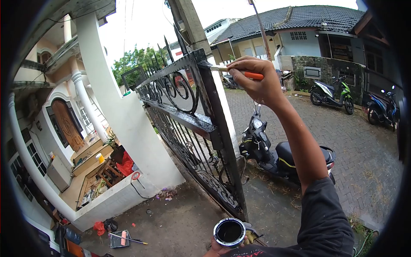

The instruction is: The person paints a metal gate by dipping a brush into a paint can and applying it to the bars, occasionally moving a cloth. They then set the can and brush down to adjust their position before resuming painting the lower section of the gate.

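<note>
My right hand (252,79) is raised at the upper middle, its fingers closed round the orange handle of a paintbrush (220,68). The dark bristles touch the top of the end post of a black metal gate (216,100). Low in the view, my left hand (218,248) holds an open can of dark paint (230,232) from below, upright, near the foot of the gate. Curled scrollwork and pointed bars run along the gate, away to the left.
Behind the gate stands a black scooter (278,156). A white pillar (115,90) and low white wall (115,197) are left. On the ground lie a paint tray (119,240) with a roller and a red bag (99,228). Two motorbikes are parked across the paved street.
</note>
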`<state>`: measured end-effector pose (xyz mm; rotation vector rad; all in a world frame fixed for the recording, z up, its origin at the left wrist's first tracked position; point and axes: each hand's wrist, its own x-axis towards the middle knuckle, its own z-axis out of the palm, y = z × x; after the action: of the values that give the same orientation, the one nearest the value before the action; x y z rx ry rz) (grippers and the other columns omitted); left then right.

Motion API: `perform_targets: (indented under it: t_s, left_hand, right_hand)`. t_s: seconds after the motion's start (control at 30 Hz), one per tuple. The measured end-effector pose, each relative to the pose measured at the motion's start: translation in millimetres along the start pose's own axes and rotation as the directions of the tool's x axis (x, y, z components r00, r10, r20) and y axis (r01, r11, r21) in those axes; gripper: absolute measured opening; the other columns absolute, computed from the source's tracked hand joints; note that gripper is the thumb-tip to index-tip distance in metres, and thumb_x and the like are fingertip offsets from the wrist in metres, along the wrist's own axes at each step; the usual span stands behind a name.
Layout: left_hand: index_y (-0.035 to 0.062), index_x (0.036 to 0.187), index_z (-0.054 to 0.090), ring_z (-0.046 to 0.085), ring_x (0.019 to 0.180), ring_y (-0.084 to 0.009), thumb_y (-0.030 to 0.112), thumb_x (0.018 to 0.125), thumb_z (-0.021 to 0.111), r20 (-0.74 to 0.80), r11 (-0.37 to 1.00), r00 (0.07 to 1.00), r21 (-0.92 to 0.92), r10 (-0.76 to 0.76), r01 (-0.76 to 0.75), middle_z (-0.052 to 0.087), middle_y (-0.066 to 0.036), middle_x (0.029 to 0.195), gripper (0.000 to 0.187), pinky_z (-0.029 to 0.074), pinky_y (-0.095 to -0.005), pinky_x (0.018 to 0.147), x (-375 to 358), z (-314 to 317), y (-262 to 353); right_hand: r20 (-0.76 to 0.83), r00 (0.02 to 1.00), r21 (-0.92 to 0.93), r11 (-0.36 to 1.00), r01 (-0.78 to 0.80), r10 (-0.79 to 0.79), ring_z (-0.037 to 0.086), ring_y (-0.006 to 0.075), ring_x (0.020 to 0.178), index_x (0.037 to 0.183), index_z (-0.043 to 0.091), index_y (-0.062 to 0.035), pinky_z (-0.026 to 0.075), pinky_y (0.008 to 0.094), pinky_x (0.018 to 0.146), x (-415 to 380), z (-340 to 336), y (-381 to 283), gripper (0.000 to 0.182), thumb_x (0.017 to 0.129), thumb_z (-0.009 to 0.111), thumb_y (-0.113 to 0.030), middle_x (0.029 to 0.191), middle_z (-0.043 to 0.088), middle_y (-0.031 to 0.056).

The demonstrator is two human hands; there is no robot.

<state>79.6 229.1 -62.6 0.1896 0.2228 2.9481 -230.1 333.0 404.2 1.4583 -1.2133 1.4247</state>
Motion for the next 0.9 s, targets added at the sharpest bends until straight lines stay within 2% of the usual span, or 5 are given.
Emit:
perform_targets:
  t_s: [0.2, 0.4, 0.53, 0.7, 0.9]
  left_hand:
    - [0.0103, 0.146, 0.044, 0.04, 0.131, -0.051, 0.064, 0.089, 0.058, -0.004, 0.999, 1.0, -0.033, 0.009, -0.009, 0.05, -0.024, 0.141, 0.08, 0.046, -0.0639, 0.098, -1.9, 7.7, 0.8]
    - [0.0148, 0.155, 0.029, 0.045, 0.132, -0.0529, 0.07, 0.077, 0.068, -0.013, 1.0, 1.0, 0.018, 0.003, -0.003, 0.042, -0.025, 0.148, 0.104, 0.051, -0.0636, 0.095, -1.1, -23.9, 3.7]
    - [0.0163, 0.155, 0.029, 0.043, 0.132, -0.0484, 0.069, 0.078, 0.068, 0.015, 0.995, 0.996, 0.045, -0.088, 0.088, 0.042, -0.023, 0.148, 0.101, 0.051, -0.06, 0.096, 4.9, -8.1, 8.0]
    - [0.015, 0.155, 0.031, 0.046, 0.13, -0.0504, 0.066, 0.082, 0.067, -0.012, 0.997, 0.999, 0.057, -0.048, 0.049, 0.043, -0.023, 0.148, 0.096, 0.051, -0.061, 0.094, 7.5, -3.5, 8.0]
    - [0.0132, 0.153, 0.035, 0.048, 0.129, -0.0508, 0.065, 0.086, 0.062, -0.056, 0.997, 0.997, -0.058, -0.045, 0.042, 0.046, -0.022, 0.147, 0.089, 0.049, -0.0621, 0.093, 2.4, -8.4, 4.3]
  right_hand:
    - [-0.088, 0.994, 0.023, 0.997, 0.074, -0.072, 0.071, 0.0172, 0.088, 0.103, 0.076, 0.0003, 0.057, 0.0297, 0.081, 16.0, 8.5, 3.6, 0.018, 0.091, 0.071, -0.013, 0.099, 0.074, 0.0116]
    - [0.019, 0.984, 0.057, 0.983, -0.177, 0.176, 0.071, 0.0156, 0.083, 0.101, 0.077, -0.0009, 0.057, 0.0303, 0.079, 0.2, -13.2, -4.2, 0.019, 0.089, 0.072, -0.015, 0.094, 0.075, 0.0105]
    - [-0.052, 0.997, 0.076, 0.995, -0.061, 0.065, 0.07, 0.0145, 0.083, 0.101, 0.077, -0.0004, 0.057, 0.0297, 0.078, -3.2, -1.6, 11.1, 0.016, 0.091, 0.071, -0.012, 0.095, 0.075, 0.0102]
    - [0.279, 0.95, -0.052, 0.99, -0.134, 0.143, 0.069, 0.0152, 0.075, 0.092, 0.076, 0.0014, 0.055, 0.0306, 0.073, -54.9, -14.5, 3.4, 0.015, 0.088, 0.073, -0.013, 0.084, 0.074, 0.0091]
    - [-0.003, 0.956, 0.259, 0.923, -0.284, 0.295, 0.071, 0.0131, 0.075, 0.098, 0.074, 0.003, 0.056, 0.0252, 0.07, -53.2, -15.5, 1.1, 0.02, 0.094, 0.07, -0.016, 0.081, 0.073, 0.0102]
